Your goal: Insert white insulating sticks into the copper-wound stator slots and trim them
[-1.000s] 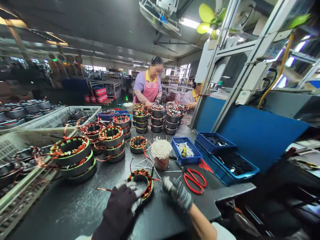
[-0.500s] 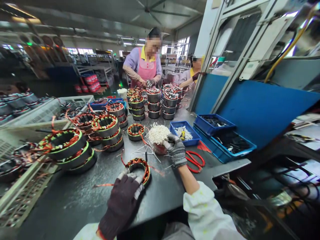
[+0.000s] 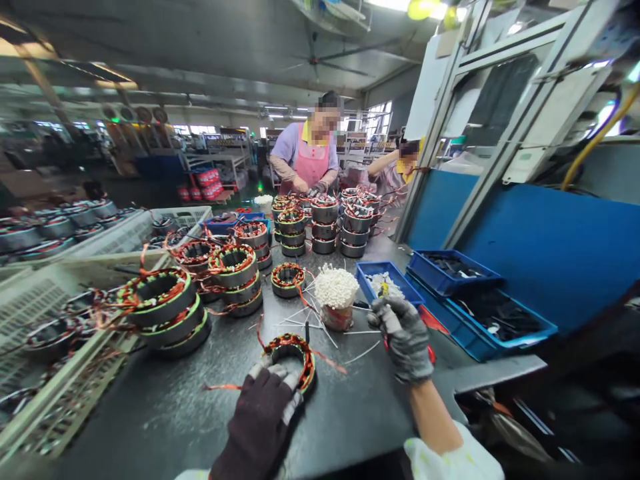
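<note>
My left hand, in a dark glove with pale fingertips, grips the near-left rim of a motor stator lying on the table. The stator has orange-red windings, and loose lead wires stick out from it. My right hand, in a grey glove, has its fingers curled over red-handled scissors; red shows on both sides of the hand. What those fingers hold, if anything, is hidden. A cup packed with thin white-headed strips stands left of the right hand.
Stacked stators line the left and back. White crates border the left edge. Blue bins with small white and black parts stand at the right. Loose white strips lie by the cup. Two co-workers are behind the table.
My right hand has left the cup and moved right and nearer, over the scissors. The left hand stays on the stator. The whole view has shifted slightly.
</note>
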